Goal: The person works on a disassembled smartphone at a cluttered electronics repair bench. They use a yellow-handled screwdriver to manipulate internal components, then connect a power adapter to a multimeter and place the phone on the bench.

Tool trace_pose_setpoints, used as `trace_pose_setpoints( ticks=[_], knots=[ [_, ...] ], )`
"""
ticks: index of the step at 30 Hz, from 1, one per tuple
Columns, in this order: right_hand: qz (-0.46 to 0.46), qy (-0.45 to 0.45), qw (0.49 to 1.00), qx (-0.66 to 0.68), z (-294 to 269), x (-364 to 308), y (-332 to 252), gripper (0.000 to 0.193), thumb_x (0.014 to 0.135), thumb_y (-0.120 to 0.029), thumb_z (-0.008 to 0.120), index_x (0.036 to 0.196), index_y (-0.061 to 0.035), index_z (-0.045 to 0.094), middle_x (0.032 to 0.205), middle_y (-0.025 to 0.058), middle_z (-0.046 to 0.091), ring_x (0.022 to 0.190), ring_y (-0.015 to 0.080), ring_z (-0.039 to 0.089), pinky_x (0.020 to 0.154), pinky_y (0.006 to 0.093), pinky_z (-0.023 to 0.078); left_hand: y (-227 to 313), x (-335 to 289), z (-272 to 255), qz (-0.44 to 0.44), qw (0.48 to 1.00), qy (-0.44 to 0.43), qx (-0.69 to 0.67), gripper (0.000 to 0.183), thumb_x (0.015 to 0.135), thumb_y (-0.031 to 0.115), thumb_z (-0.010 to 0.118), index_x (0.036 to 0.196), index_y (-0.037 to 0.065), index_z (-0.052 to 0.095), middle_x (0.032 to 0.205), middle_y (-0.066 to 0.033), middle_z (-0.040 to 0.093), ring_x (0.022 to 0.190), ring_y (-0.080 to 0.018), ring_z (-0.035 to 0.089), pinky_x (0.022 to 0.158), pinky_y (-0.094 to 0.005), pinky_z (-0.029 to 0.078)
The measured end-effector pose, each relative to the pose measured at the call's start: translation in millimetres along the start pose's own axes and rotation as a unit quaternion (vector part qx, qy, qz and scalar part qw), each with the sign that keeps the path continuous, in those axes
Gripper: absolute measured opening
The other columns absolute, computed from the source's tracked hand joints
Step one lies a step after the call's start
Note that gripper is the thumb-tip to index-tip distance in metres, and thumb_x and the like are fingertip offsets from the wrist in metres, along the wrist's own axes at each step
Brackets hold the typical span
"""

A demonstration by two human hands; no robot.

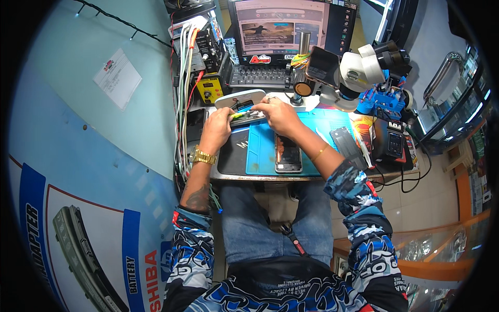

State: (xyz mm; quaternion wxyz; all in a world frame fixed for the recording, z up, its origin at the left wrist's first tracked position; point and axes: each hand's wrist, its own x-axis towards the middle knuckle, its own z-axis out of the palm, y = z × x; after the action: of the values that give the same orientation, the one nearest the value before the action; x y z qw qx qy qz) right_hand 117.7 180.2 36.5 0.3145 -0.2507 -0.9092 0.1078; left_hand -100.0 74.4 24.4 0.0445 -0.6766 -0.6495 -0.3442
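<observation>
Both my hands are at a small case with a raised pale lid [240,98], at the far left of the blue work mat [261,151]. My left hand [217,126] is closed around the end of a slim yellow-green tool [239,115]; its exact kind is too small to tell. From the other side, my right hand [279,117] has its fingers pinched at the case; what they hold is hidden. Below the right hand, a smartphone [288,154] lies on the mat near the front edge. Right of my right forearm lies a flat dark grey panel [346,146].
A microscope [358,73] with a phone [323,66] mounted beside it overhangs the right rear. Behind are a keyboard [260,77] and monitor [286,28]. A yellow-fronted device [210,89] and hanging cables [183,104] flank the left; a black station [390,141] stands right.
</observation>
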Motion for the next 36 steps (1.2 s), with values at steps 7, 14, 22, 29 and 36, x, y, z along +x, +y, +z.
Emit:
trace_pose_setpoints(
  ticks=[7, 14, 22, 29, 36],
  knots=[
    [0.047, -0.080, 0.996, 0.007, 22.5, 28.9, 16.9, 0.033, 0.085, -0.019, 0.077, 0.118, -0.0155, 0.076, 0.111, 0.0139, 0.071, 0.108, 0.0319, 0.066, 0.093, 0.0415, 0.055, 10.9, 3.5, -7.9, -0.042, 0.999, -0.026, -0.011, 0.010, 0.099, 0.007, 0.058, 0.105, 0.001, 0.063, 0.091, -0.0239, 0.069, 0.090, -0.0434, 0.066, 0.079, -0.0501, 0.050],
    [0.129, -0.108, 0.955, 0.245, 26.9, 34.6, 18.8, 0.027, 0.080, -0.016, 0.081, 0.104, -0.0039, 0.079, 0.090, 0.0135, 0.078, 0.081, 0.0228, 0.073, 0.078, 0.0367, 0.057, 9.7, 0.4, -9.1, -0.049, 0.998, -0.026, -0.019, 0.011, 0.099, 0.007, 0.057, 0.106, 0.001, 0.063, 0.092, -0.0242, 0.069, 0.090, -0.0438, 0.066, 0.078, -0.0509, 0.050],
    [0.154, -0.100, 0.948, 0.259, 30.0, 30.2, 14.8, 0.024, 0.080, -0.012, 0.081, 0.101, -0.0017, 0.078, 0.089, 0.0136, 0.078, 0.080, 0.0208, 0.074, 0.077, 0.0347, 0.057, 8.5, 2.9, -12.4, -0.057, 0.997, -0.053, 0.004, 0.011, 0.098, 0.011, 0.059, 0.102, 0.003, 0.065, 0.090, -0.0238, 0.070, 0.090, -0.0431, 0.068, 0.080, -0.0537, 0.051],
    [0.087, -0.083, 0.981, 0.151, 42.0, 28.7, 22.2, 0.021, 0.078, -0.015, 0.083, 0.096, -0.0069, 0.077, 0.091, 0.0105, 0.074, 0.093, 0.0289, 0.071, 0.084, 0.0409, 0.054, 25.0, 13.1, -19.4, -0.083, 0.989, -0.109, 0.046, 0.014, 0.097, 0.011, 0.059, 0.104, 0.001, 0.065, 0.095, -0.0250, 0.071, 0.094, -0.0433, 0.068, 0.083, -0.0525, 0.052],
    [-0.020, -0.059, 0.998, -0.030, 32.2, 22.8, -1.4, 0.026, 0.075, -0.022, 0.085, 0.096, -0.0127, 0.072, 0.100, 0.0049, 0.067, 0.108, 0.0277, 0.061, 0.091, 0.0485, 0.042, 22.3, 23.8, -18.9, -0.082, 0.982, -0.152, 0.078, 0.017, 0.087, 0.005, 0.059, 0.101, 0.000, 0.067, 0.098, -0.0260, 0.072, 0.097, -0.0431, 0.069, 0.087, -0.0518, 0.054]
  ],
)
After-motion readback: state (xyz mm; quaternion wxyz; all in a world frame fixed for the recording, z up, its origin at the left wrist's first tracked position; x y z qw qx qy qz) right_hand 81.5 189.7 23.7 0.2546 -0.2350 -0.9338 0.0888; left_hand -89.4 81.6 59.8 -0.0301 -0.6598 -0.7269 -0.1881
